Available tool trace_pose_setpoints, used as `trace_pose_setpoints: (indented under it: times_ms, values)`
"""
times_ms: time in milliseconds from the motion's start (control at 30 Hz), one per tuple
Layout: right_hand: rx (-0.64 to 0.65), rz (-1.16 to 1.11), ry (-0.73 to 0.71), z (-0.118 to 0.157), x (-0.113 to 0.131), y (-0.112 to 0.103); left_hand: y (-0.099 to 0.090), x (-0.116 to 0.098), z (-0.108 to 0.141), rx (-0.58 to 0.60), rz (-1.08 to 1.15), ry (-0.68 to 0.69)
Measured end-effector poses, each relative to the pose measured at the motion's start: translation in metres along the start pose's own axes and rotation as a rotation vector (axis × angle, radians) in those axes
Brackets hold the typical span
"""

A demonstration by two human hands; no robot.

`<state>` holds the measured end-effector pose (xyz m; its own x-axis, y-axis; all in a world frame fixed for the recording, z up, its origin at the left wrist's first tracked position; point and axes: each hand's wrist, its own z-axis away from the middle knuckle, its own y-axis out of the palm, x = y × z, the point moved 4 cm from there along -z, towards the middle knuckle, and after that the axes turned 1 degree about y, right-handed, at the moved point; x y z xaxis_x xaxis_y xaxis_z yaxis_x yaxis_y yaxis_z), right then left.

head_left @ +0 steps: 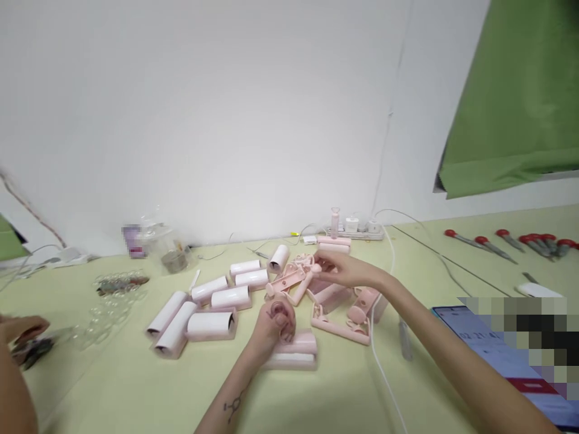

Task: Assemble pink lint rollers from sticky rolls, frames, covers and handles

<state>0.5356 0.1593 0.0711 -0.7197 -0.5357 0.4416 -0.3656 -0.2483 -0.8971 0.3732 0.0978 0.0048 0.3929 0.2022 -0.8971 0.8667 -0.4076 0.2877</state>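
Note:
My left hand (274,322) is closed with the fingers curled in, above a pink case with a white roll (289,360) near the front of the table. What lies inside its fingers is hidden. Further back on the right, my right hand (337,268) reaches over a heap of pink plastic parts, its fingertips closed at a pink plastic part (313,272). Beside the heap lies a pink handle frame (339,330), with a pink piece (360,306) behind it. Left of my hands, several white rolls in pink shells (211,324) lie spread out.
Another person's hand (22,328) works at the left edge near clear bubbly plastic (102,313). A white cable (377,355) runs forward from a power strip (373,235). A phone (488,343) lies at right; several red-ended tools (497,249) lie behind it.

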Motion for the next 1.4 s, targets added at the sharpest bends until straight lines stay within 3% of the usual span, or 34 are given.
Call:
trace_pose_setpoints:
  times_ms: [133,200,467,633,767,1067,1233,1400]
  values:
    - [-0.029,-0.485,-0.368,0.012,0.064,0.010,-0.002,0.007,0.001,-0.048,0.005,0.030]
    - [0.002,-0.571,-0.423,0.017,0.081,0.020,-0.003,0.010,0.000,-0.070,0.002,0.032]
    - [-0.015,-0.620,-0.343,0.013,0.080,0.033,0.001,0.008,-0.001,-0.064,0.002,0.000]
    - [-0.126,-0.629,-0.176,0.013,0.075,0.040,0.000,0.008,0.001,-0.052,-0.028,-0.009]
    - [-0.115,-0.602,-0.114,0.015,0.074,0.042,-0.001,0.008,0.001,-0.038,-0.035,-0.040]
    - [0.216,-0.622,-0.249,-0.004,0.090,0.043,-0.001,0.008,0.002,0.003,-0.019,-0.118]
    - [0.370,-0.595,-0.188,-0.008,0.102,0.043,0.004,0.005,0.001,-0.059,0.119,-0.178]
    - [0.414,-0.520,-0.119,-0.007,0.098,0.044,0.010,0.006,0.002,-0.147,0.194,-0.140]
